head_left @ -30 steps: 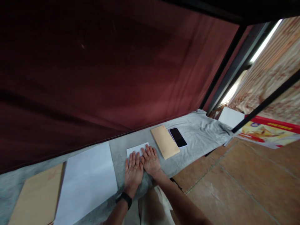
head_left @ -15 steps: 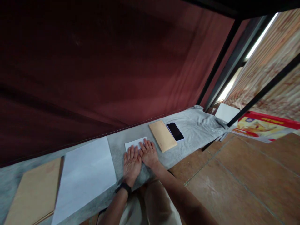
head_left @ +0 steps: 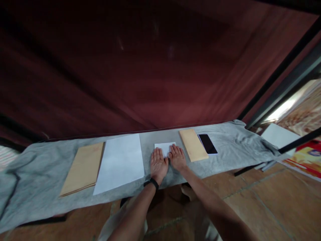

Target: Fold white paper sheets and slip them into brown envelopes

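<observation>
My left hand (head_left: 158,163) and my right hand (head_left: 177,157) lie flat side by side, fingers stretched out, pressing on a small folded white paper (head_left: 164,148) on a grey cloth (head_left: 225,147). A black band is on my left wrist. A large white sheet (head_left: 121,161) lies just left of my left hand, with a brown envelope (head_left: 82,168) beyond it. To the right of my right hand lie a smaller brown envelope (head_left: 192,144) and a black phone (head_left: 208,143), screen up.
A dark red curtain (head_left: 140,73) hangs behind the cloth-covered surface. Black metal poles (head_left: 281,72) stand at the right. A white sheet (head_left: 279,135) and a red-and-yellow printed box (head_left: 307,157) lie at the far right. Brown floor tiles (head_left: 271,207) are below.
The view has swung left and levelled, so the whole cloth and both left papers show. Both hands stay flat on the small folded paper.
</observation>
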Available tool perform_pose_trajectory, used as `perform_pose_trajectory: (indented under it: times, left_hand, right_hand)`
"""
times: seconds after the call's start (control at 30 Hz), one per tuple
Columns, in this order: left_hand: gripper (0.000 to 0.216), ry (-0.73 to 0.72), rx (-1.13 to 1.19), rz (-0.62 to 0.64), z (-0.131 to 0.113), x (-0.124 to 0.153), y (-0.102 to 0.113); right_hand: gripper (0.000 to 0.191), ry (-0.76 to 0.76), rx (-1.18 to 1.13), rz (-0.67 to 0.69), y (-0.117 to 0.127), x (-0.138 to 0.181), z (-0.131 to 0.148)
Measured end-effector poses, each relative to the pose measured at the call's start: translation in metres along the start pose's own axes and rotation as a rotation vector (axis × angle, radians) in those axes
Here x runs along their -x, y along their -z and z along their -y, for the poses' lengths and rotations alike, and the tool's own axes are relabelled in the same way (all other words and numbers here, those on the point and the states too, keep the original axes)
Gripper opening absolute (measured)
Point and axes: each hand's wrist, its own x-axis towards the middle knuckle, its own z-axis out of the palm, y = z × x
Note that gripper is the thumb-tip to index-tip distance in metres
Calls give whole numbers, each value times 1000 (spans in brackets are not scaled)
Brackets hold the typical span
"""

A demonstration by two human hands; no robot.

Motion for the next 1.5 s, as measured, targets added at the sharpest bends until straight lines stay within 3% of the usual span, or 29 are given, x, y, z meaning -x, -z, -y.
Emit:
perform_pose_trajectory:
  times: [0.1, 0.3, 0.67, 0.9, 1.03, 1.33, 1.5]
  left_hand:
    - [62, -18, 6, 6, 2, -1, 0]
    - [56, -28, 33, -6, 8, -2, -5]
    - [56, -77, 140, 91, 41, -22, 3]
    - [48, -404, 35, 203, 32, -28, 12]
    - [51, -396, 2, 236, 30, -32, 11]
    - [65, -300, 94, 166, 19, -25, -6]
    - [59, -312, 50, 218, 18, -28, 7]
  right_hand:
    - [49, 14, -20, -29, 0, -5, 4]
    - [47, 231, -20, -4, -5, -9, 3]
    - [52, 188, 20, -67, -15, -14, -17]
    - [49, 167, -6, -34, -4, -19, -24]
    - [47, 131, -23, 5, 5, -25, -31]
    - [48, 92, -44, 37, 12, -28, -30]
    - [45, 186, -136, 15, 6, -25, -13]
